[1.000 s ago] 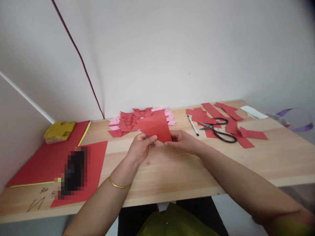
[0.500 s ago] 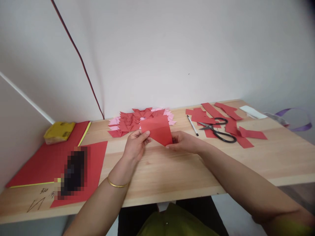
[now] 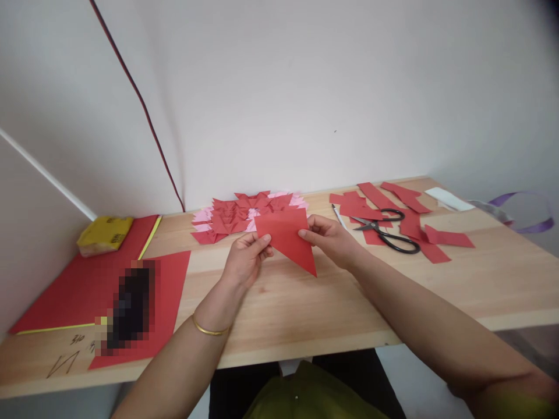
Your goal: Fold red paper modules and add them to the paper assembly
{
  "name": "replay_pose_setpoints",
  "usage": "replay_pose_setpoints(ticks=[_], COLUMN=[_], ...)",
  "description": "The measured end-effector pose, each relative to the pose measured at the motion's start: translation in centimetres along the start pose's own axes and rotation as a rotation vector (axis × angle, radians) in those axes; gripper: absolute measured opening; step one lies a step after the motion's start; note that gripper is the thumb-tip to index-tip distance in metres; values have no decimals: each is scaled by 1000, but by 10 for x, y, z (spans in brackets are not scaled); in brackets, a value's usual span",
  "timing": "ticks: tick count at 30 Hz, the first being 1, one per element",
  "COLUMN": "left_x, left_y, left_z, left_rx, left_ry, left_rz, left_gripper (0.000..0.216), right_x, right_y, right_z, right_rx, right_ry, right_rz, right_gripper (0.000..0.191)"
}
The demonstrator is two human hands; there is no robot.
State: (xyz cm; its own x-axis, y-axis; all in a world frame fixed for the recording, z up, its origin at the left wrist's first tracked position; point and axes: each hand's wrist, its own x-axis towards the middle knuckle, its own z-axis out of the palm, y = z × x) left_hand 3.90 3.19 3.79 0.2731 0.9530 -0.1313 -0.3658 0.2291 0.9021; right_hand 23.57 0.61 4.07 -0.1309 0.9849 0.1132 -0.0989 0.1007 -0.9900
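Observation:
Between my hands, above the table, is a piece of red paper [image 3: 290, 235] with one corner pointing down toward me. My left hand [image 3: 248, 256] pinches its left edge between thumb and fingers. On the opposite edge, my right hand [image 3: 329, 240] grips the paper with the thumb in front and the fingers behind. Just beyond it lie folded red and pink paper pieces [image 3: 229, 215], partly covered by the sheet.
Black-handled scissors [image 3: 384, 230] lie among red paper strips [image 3: 413, 224] on the right, beside a pen [image 3: 338, 216]. Large red sheets [image 3: 65, 291], a yellow package [image 3: 105, 234] and a pixelated dark object [image 3: 133, 308] are on the left of the wooden table [image 3: 493, 285].
My right hand has shifted up the right edge of the paper, with its thumb now on the front. The paper has moved slightly right, and its lower corner shows.

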Motion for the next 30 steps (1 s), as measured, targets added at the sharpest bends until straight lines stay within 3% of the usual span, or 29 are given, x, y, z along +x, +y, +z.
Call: replay_pose_setpoints(ticks=[11, 15, 19, 24, 27, 30], left_x=[-2, 0, 1, -1, -2, -2], left_y=[4, 2, 2, 1, -1, -3], left_z=[-3, -5, -5, -3, -1, -1], left_rx=[69, 118, 161, 271, 280, 265], left_ry=[-37, -96, -66, -82, -151, -136], left_rz=[12, 6, 13, 16, 2, 3], left_gripper=[19, 19, 19, 23, 27, 24], right_x=[1, 1, 0, 0, -1, 0], right_y=[2, 2, 1, 4, 9, 10], right_z=[-3, -4, -3, 0, 2, 1], right_rx=[198, 133, 58, 47, 32, 34], right_ry=[-12, -19, -43, -79, -64, -87], right_rz=[89, 104, 101, 108, 144, 134], right_gripper=[24, 24, 23, 36, 37, 38])
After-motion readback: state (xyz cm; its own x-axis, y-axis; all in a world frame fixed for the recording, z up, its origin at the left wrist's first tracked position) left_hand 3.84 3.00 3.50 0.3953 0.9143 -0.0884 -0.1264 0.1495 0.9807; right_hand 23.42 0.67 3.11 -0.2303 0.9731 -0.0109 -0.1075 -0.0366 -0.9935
